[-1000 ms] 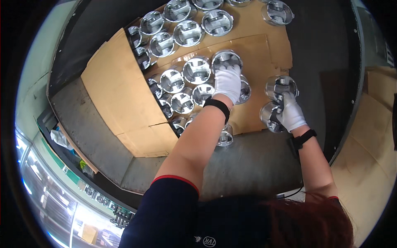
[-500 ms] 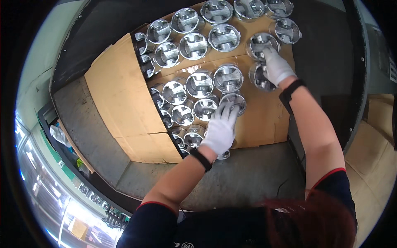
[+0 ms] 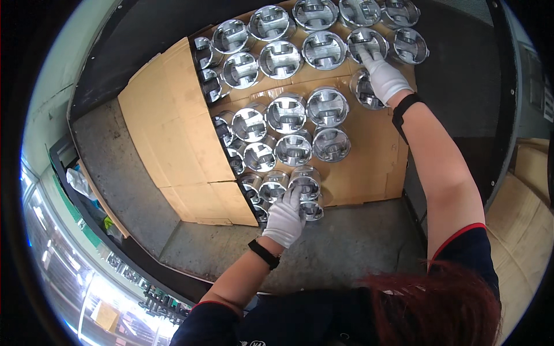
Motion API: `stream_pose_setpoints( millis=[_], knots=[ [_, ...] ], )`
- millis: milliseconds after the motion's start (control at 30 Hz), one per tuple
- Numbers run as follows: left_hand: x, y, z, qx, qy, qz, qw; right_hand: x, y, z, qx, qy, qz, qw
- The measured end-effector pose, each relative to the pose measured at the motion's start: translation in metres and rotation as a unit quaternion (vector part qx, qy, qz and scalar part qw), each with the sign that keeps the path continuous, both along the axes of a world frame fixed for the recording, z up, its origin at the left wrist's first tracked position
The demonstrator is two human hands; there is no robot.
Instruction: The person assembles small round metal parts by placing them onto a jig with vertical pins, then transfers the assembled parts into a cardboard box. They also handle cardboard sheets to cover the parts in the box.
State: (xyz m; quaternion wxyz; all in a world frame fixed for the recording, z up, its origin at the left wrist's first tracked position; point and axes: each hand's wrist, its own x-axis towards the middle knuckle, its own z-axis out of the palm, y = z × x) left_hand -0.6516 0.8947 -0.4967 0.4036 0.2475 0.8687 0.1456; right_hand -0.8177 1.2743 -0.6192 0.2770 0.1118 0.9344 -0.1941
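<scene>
Left grip (image 3: pixel 284 219) on near piston (image 3: pixel 304 183), right (image 3: pixel 384 78) on far piston (image 3: pixel 369 90)

We see shiny silver metal pistons (image 3: pixel 287 112) with bright grey highlights, set on plain tan cardboard (image 3: pixel 167 144). Our left hand (image 3: pixel 284 218) and right hand (image 3: pixel 384 78) wear white gloves, each with a black wristband. Our sleeves (image 3: pixel 470 254) are dark navy with a thin red edge. The floor (image 3: pixel 115 155) is dull grey, and our hair (image 3: pixel 438 305) is reddish brown.
</scene>
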Motion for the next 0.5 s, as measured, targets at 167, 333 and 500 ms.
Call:
stream_pose_setpoints(
  millis=[167,333,500],
  knots=[
    [0.002,0.004,0.001,0.015,0.003,0.000,1.000,0.000,-0.007,0.004,0.004,-0.016,0.021,1.000],
    [-0.003,0.003,0.011,-0.012,-0.034,0.051,0.998,0.042,-0.013,0.019,0.025,0.150,-0.108,0.983],
    [0.002,-0.009,0.010,-0.022,-0.011,0.033,0.999,0.103,0.009,-0.045,0.012,-0.054,-0.292,0.955]
  ],
)
